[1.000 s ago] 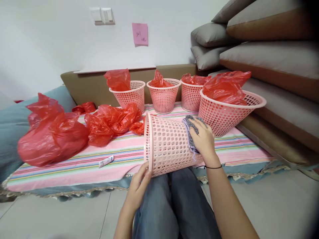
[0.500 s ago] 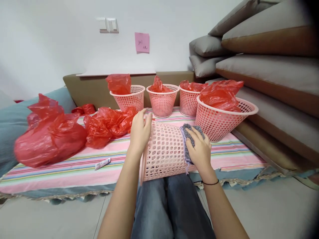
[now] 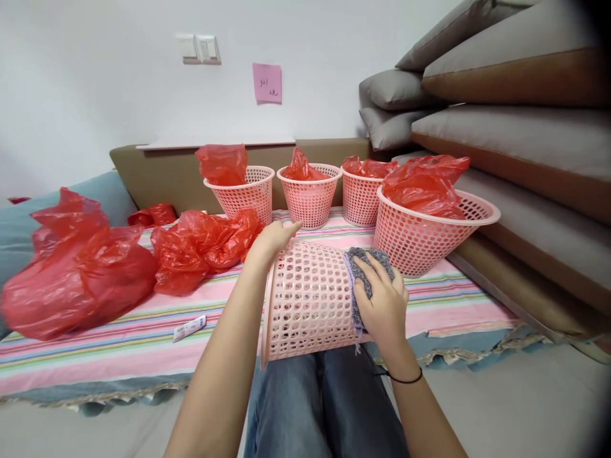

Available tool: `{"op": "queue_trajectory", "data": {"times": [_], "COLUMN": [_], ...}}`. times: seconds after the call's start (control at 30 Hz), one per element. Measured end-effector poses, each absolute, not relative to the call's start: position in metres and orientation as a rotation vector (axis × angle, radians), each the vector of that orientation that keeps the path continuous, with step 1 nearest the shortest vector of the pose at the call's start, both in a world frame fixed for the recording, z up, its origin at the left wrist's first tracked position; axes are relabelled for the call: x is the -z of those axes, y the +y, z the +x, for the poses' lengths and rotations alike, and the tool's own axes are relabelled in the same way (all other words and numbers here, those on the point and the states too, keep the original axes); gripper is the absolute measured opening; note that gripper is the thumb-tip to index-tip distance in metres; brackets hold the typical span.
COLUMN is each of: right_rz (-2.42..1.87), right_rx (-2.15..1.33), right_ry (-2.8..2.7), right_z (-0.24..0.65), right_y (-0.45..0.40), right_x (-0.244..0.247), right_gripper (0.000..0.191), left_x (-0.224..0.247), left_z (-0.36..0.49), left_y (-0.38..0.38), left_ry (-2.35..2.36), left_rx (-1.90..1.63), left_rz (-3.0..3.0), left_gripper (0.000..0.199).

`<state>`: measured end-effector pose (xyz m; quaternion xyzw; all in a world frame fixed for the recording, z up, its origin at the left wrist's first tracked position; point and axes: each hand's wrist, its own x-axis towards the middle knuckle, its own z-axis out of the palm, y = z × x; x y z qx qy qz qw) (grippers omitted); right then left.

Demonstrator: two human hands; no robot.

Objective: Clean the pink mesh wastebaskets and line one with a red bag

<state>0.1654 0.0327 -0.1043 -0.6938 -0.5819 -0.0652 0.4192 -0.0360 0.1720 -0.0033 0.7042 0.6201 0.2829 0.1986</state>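
A: Site layout, largest first?

B: Couch w/ olive-brown backrest (image 3: 167, 168), seat under a pink multi-striped cloth sheet (image 3: 119, 346). To the right, a tall stack of grey-and-brown cushions (image 3: 515, 124). On the seat, four pale-pink perforated plastic baskets (image 3: 410, 242), mouths up, each w/ red bag film inside. To the left, a bulky red plastic bag (image 3: 81, 273) and a crumpled red bag (image 3: 191, 254). Smallest obs.: white tube (image 3: 189, 328).

A: Item in hand, pos.?

B: Fifth pale-pink perforated basket (image 3: 310, 299), on its side over the thighs (image 3: 296, 407) at the couch edge; mouth left, base right. Prob. laid so to turn its side wall up, w/ lap support and access for both hands.

A: Left grip (image 3: 272, 240)?

B: At top of the mouth rim, likely steadying vs. roll. Forearm rises from lower left, hand bent over the rim, one digit pointing right. Other digits mostly hidden; can't tell if closed.

A: Right grip (image 3: 384, 312)?

B: Has hold of a grey fuzzy cloth w/ lilac edge (image 3: 358, 259), pressed on the wall nr. the base. Forearm from lower right, black band (image 3: 405, 381) at wrist, fingers fanned up-left over the cloth; spread prob. for even pressure. Opp. ends held, so basket likely stable.
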Motion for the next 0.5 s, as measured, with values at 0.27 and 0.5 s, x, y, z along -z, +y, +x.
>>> {"op": "queue_trajectory", "data": {"times": [0.27, 0.5], "right_rz": [-1.467, -1.596], "right_rx": [0.177, 0.133], "right_ry": [-1.742, -1.616], "right_z": [0.049, 0.099], "right_y": [0.018, 0.025], "right_x": [0.068, 0.083], "right_gripper": [0.051, 0.047], "left_x": [0.004, 0.003], "left_z": [-0.039, -0.044], "left_y": [0.173, 0.153], "left_ry": [1.692, 1.624], "left_rx": [-0.757, -0.792], "left_rz": [1.985, 1.94], "left_gripper": [0.052, 0.045]}}
